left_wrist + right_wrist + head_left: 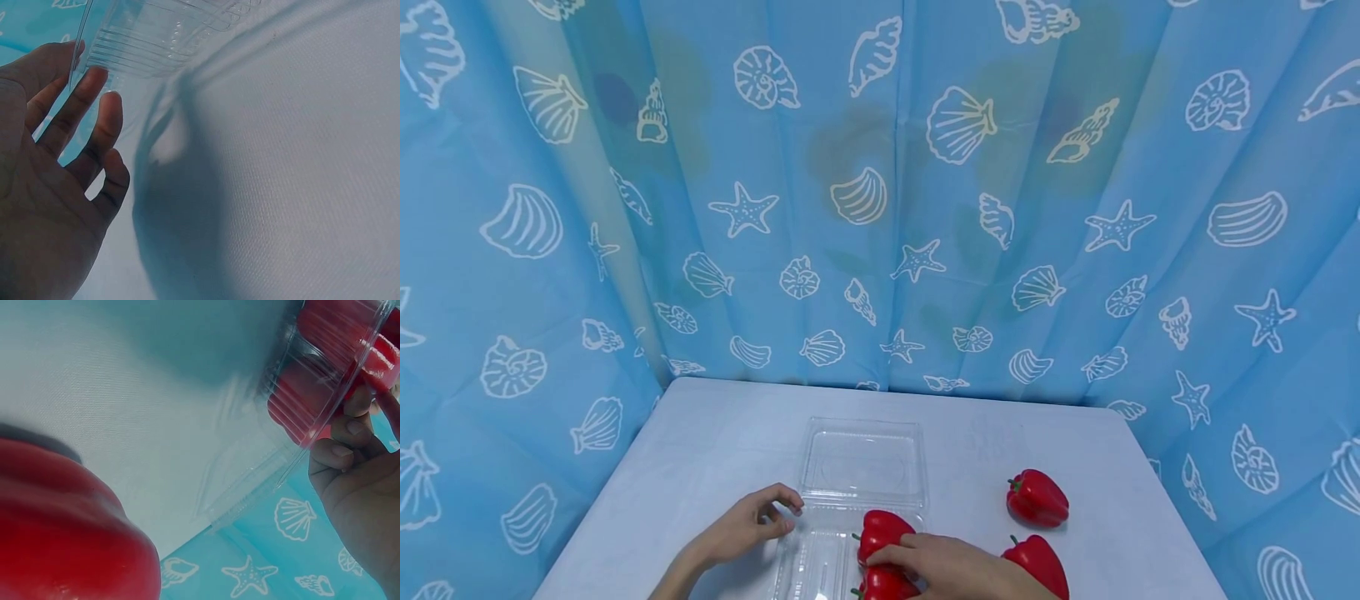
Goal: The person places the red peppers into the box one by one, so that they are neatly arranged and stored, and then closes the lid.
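Observation:
A clear plastic clamshell container [820, 550] lies with its lid [863, 457] folded back. Two red bell peppers show in its right side, the farther one [883, 531] partly behind my right hand [951, 565] and the nearer one [887, 585] cut by the frame's bottom. My right hand has its fingers curled on the nearer pepper at the container's rim. In the right wrist view, that hand [369, 469] sits against the clear wall beside the peppers. My left hand [741, 525] is at the container's left edge; in its wrist view, loosely bent fingers [107, 122] touch or nearly touch the rim.
Two more red bell peppers, one farther back [1037, 498] and one nearer [1040, 562], rest on the white table [722, 433] right of the container. A blue shell-print curtain [880, 275] hangs behind the table and along both sides.

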`<action>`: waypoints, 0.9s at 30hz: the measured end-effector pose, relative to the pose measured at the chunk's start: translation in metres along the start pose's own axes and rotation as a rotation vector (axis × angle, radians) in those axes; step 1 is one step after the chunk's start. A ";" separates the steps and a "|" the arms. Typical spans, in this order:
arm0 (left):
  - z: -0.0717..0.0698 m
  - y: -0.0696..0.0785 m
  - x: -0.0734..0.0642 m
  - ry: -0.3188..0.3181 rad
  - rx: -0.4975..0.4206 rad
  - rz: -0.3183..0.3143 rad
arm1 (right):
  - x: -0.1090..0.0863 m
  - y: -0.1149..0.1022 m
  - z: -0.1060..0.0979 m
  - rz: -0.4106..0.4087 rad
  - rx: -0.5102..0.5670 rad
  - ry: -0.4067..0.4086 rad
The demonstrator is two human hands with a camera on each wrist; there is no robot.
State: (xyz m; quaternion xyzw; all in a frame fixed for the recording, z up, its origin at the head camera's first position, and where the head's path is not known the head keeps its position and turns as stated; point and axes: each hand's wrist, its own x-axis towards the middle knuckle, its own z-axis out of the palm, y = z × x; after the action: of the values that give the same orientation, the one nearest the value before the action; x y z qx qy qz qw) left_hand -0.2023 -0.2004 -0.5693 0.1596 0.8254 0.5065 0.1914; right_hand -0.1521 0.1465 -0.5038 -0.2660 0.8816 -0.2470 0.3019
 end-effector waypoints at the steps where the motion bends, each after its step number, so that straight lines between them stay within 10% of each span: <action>1: 0.000 0.000 0.000 -0.001 0.000 0.000 | 0.000 0.000 0.000 -0.008 0.000 0.000; 27: 0.002 0.000 0.002 0.009 -0.026 -0.010 | -0.014 0.007 -0.029 -0.066 -0.036 0.119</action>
State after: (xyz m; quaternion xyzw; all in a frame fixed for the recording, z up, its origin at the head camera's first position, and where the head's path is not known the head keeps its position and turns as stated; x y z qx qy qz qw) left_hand -0.2032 -0.1979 -0.5705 0.1507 0.8203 0.5170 0.1924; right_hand -0.1635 0.1685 -0.4823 -0.2849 0.8930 -0.2563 0.2359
